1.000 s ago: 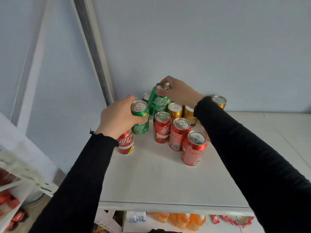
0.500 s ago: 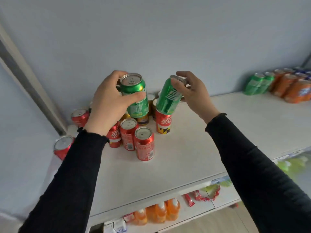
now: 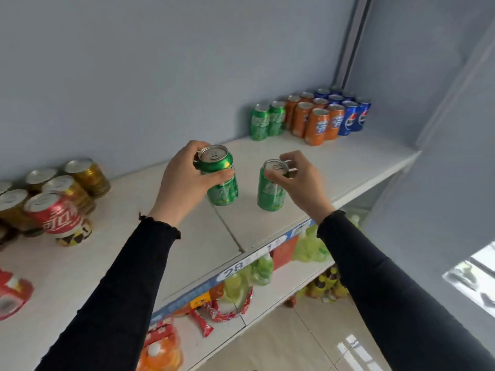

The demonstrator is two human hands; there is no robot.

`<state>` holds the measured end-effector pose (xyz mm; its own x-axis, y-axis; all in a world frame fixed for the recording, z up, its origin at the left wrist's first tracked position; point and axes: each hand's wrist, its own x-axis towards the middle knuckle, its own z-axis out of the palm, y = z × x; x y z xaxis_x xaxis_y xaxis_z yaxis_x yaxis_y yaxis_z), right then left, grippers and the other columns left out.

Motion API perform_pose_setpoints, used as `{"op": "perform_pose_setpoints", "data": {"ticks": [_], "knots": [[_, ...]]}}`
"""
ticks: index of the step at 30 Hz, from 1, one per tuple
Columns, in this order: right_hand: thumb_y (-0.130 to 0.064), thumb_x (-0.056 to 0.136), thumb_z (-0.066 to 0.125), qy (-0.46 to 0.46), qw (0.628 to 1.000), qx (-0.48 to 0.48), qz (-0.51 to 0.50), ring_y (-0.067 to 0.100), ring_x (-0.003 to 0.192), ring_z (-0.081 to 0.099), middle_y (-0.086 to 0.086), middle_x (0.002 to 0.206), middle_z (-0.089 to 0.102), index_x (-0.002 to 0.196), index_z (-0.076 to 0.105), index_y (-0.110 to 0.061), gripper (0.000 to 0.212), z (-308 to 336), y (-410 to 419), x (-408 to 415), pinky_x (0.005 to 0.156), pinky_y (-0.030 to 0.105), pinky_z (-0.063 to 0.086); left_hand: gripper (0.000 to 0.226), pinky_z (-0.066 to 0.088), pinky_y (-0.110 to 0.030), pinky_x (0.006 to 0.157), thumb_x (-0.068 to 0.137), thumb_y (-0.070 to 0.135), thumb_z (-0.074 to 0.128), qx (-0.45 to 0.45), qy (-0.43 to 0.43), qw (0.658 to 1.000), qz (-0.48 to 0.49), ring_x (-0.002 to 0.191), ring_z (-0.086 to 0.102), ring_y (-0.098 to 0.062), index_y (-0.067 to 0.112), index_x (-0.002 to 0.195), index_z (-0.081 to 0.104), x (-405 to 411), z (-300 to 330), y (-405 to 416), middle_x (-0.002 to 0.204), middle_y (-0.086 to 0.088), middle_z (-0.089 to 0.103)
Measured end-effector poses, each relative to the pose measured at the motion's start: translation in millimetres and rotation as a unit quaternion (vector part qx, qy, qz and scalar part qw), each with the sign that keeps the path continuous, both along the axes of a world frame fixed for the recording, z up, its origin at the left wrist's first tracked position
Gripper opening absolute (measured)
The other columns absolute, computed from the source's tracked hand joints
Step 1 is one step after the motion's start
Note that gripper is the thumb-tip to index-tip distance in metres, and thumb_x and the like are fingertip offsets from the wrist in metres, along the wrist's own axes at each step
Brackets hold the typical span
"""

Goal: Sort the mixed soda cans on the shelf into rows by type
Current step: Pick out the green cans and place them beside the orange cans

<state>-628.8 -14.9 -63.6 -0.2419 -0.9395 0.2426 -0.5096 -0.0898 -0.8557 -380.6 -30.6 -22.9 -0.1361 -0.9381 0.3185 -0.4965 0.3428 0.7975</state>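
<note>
Both green cans are now off the mixed pile and mid-transfer: a second ago they were just being picked out of the cluster by the shelf's left end, now they're carried over the middle of the shelf (image 3: 348, 167). Left hand (image 3: 184, 183) has its fingers clamped round the upper body of one green can (image 3: 222, 180), thumb across the front, can tilted and apparently clear of the shelf surface. Right hand (image 3: 300, 178) pinches the rim of the second green can (image 3: 270, 191) from above with the fingertips, can hanging roughly upright; can't tell if its base touches the shelf. The view has swung right, so the sorted block at the shelf's right back corner now shows: a green row (image 3: 266, 120) of two cans, then orange cans (image 3: 314, 119), then blue cans (image 3: 353, 113) against the end. The mixed leftovers sit at the left end: gold cans (image 3: 72, 183) and a red can (image 3: 57, 212) stacked on something, plus another red item at the front left edge, blurred. Meaning for the task: the greens are pulled from the mix and heading toward the matching row, still well apart from it. Likely next: set both in front of the two greens, extending that row toward the front edge. Risk: the rim pinch on the right is a weak hold, so that can could swing or slip on set-down.
</note>
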Motion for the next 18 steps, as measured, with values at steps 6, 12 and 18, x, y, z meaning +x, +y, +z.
{"op": "perform_pose_setpoints", "data": {"ticks": [6, 12, 18], "knots": [[-0.046, 0.082, 0.078, 0.01, 1.0, -0.007, -0.013, 0.009, 0.089, 0.061, -0.008, 0.104, 0.066, 0.12, 0.06, -0.021, 0.049, -12, -35, -90, 0.07, 0.021, 0.049, 0.048, 0.041, -0.011, 0.069, 0.072, 0.036, 0.088, 0.03, 0.002, 1.0, 0.003, 0.087, 0.057, 0.013, 0.028, 0.11, 0.06, -98, -18, -30, 0.104, 0.018, 0.065], [-0.044, 0.09, 0.07, -0.003, 0.999, -0.035, -0.009, 0.012, 0.101, 0.06, -0.003, 0.118, 0.067, 0.131, 0.056, -0.022, 0.049, -27, -99, -122, 0.08, 0.024, 0.05, 0.049, 0.042, -0.011, 0.07, 0.072, 0.034, 0.089, 0.046, -0.005, 0.999, 0.013, 0.091, 0.059, 0.005, 0.027, 0.111, 0.06, -142, -35, -77, 0.105, 0.016, 0.065], [-0.036, 0.092, 0.069, -0.046, 0.998, -0.049, -0.015, 0.014, 0.122, 0.052, 0.004, 0.141, 0.055, 0.146, 0.042, -0.019, 0.063, -46, -170, -124, 0.1, 0.033, 0.048, 0.05, 0.043, -0.015, 0.072, 0.071, 0.033, 0.09, 0.046, -0.016, 0.998, 0.032, 0.093, 0.058, 0.007, 0.027, 0.111, 0.06, -163, -45, -142, 0.105, 0.015, 0.066]]}}
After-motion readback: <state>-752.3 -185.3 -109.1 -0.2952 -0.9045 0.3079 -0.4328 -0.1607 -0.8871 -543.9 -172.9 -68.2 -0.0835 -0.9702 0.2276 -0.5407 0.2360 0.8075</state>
